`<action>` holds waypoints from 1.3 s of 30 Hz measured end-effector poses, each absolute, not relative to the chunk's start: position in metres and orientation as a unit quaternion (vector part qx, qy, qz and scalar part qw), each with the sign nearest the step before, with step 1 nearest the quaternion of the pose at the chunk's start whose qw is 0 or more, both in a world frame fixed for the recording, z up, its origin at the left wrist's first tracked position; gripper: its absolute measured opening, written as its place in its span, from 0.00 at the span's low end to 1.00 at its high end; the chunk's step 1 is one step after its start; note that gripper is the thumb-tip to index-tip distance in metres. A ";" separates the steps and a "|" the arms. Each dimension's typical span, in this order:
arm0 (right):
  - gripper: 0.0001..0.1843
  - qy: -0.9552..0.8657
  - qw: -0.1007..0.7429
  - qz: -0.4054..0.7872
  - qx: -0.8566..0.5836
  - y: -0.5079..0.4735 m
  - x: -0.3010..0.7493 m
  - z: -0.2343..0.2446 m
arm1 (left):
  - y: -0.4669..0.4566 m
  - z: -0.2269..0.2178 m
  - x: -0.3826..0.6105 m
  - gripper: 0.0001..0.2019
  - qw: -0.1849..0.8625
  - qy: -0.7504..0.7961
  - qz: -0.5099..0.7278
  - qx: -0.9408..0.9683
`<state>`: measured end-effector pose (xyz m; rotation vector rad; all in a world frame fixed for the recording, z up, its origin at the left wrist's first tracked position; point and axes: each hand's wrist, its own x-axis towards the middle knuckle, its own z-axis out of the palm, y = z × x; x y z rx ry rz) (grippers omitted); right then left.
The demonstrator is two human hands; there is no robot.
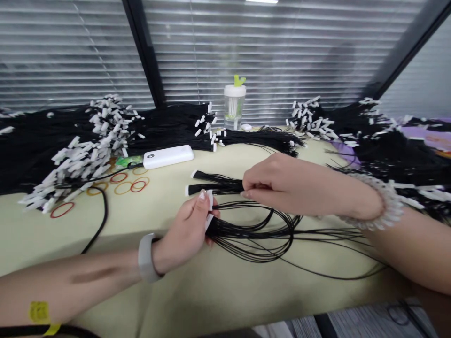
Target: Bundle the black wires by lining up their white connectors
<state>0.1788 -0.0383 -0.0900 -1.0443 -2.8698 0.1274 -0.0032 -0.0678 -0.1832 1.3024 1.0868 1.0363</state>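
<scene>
My left hand (186,232) is closed around a bunch of thin black cords with white end tags (225,230) at the table's middle. My right hand (278,180) pinches another small bundle of black cords (214,183) just above it, fingertips pressed on the strands. The cords loop loosely to the right across the pale green table (218,291). My left wrist carries a grey band, my right wrist a clear beaded bracelet.
Big heaps of black cords with white tags (81,150) lie along the back left, and a further heap of tagged cords (369,136) along the back right. A white power bank (168,156), several rubber bands (123,185), a black cable (100,220) and a clear bottle (234,105) stand behind.
</scene>
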 end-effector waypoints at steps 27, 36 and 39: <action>0.13 -0.946 0.118 -0.011 -0.302 -0.047 0.159 -0.132 | -0.073 -0.184 -0.009 0.18 0.553 0.444 0.365 0.603; 0.09 -0.941 0.092 -0.065 -0.319 -0.042 0.159 -0.129 | -0.071 -0.182 -0.006 0.17 0.555 0.454 0.375 0.587; 0.08 -0.938 0.088 -0.058 -0.331 -0.038 0.165 -0.122 | -0.070 -0.183 -0.003 0.18 0.556 0.458 0.380 0.581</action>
